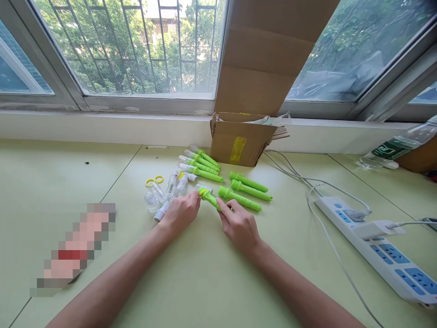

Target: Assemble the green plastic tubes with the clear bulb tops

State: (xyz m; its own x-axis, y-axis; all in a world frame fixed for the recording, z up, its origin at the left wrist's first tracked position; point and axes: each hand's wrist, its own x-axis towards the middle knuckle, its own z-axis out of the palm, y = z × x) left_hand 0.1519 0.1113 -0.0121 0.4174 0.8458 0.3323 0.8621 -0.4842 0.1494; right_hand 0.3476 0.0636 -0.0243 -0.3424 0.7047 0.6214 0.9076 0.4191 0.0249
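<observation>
Arms (133, 264) angled inward, we grip one green tube (209, 197) between left hand (182, 210) and right hand (240, 223), near a cardboard box (223, 148) holding clear plastic (278, 120).

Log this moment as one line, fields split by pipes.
right hand: grips green tube | left hand: at tube's yellow ring | nearby: uncapped green tubes, clear-capped green tubes, clear plastic parts, cardboard box
</observation>
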